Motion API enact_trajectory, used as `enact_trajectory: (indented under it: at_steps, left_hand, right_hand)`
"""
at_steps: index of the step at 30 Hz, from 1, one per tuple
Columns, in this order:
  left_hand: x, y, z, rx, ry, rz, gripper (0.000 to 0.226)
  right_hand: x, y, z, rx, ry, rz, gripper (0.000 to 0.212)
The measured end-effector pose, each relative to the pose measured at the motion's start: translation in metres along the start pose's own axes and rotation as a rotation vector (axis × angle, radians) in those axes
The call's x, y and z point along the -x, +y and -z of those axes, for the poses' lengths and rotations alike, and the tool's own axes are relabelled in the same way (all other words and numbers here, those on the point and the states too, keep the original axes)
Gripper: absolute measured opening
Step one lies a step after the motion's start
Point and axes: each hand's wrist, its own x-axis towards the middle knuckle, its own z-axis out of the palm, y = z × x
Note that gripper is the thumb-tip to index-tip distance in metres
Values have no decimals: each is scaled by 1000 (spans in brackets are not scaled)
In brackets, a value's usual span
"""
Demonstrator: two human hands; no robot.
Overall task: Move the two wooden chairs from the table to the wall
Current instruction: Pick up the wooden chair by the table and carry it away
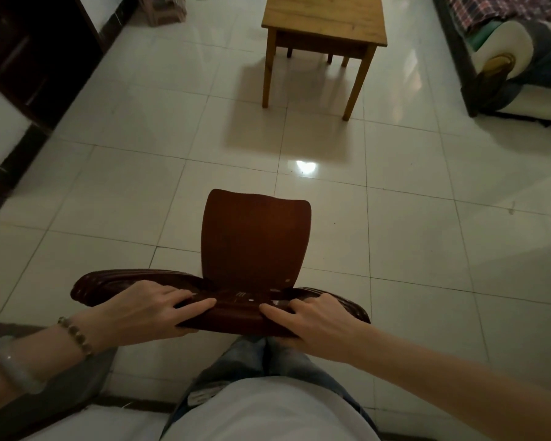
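as both hands clasp its carved top rail, dark glossy wooden chair (255, 243), left grip (147, 308), right grip (315, 323)

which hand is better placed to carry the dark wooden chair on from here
Neither alone. The left hand and right hand both grip the dark wooden chair by its curved top rail, evenly either side.

No readable text, label, brand, number or sign can be made out on anything in this dim view.
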Motion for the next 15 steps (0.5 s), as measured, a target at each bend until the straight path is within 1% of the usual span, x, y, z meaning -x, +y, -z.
enact_trajectory:
  at_steps: [4, 7, 10, 12, 15]
  left_hand:
    - [2, 13, 2, 9, -26, 2, 45]
    - [0, 17, 6, -4, -30, 8, 45]
    - [-1, 18, 6, 1, -63, 29, 54]
    - [-1, 18, 8, 6, -75, 49, 46]
    - [-1, 20, 8, 12, -99, 72, 47]
  right_hand:
    - [4, -6, -6, -16, 25, 43, 54]
    - [3, -5, -10, -27, 21, 43, 54]
    - [1, 0, -10, -34, 8, 43, 56]
    - [-1, 3, -8, -51, 9, 57, 57]
    - [1, 8, -4, -85, 0, 70, 60]
